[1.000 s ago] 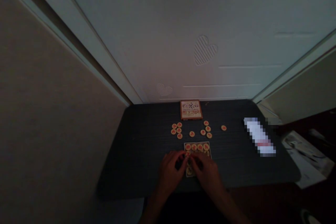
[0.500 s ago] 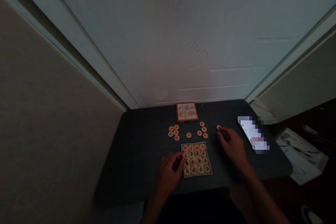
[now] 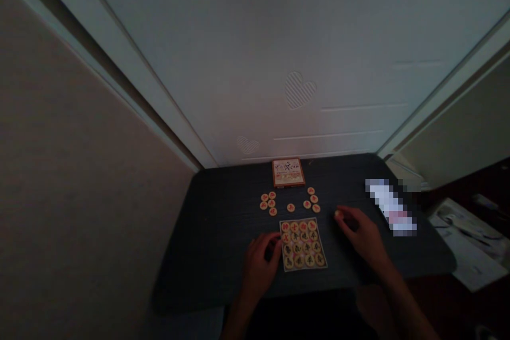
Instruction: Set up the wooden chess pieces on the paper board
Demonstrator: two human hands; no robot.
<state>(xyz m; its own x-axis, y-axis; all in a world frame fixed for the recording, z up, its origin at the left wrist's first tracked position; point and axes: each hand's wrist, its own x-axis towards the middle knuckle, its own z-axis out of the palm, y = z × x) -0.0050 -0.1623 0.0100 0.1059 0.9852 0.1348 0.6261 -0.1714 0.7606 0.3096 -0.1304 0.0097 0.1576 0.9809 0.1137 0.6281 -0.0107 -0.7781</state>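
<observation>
A square tray of round Chinese chess pieces lies near the table's front edge, filled in rows, some lettered red and the rest black. My left hand is at the tray's left side, thumb and forefinger curled against its edge. To the right of the tray, my right hand pinches a Chinese chess piece between thumb and fingertips, its face mostly hidden. Behind the tray, loose red-lettered pieces lie in a left cluster and a right cluster, with a single piece between them.
A flat printed box lies at the back of the dark table, close to the white panel. On the right side is a lit phone, blurred out. Papers and a cable are lower down beyond the right edge.
My right hand has drawn the chess piece toward me, nearer the tray's level. My left hand stays by the tray's left edge. The whole view has shifted slightly.
</observation>
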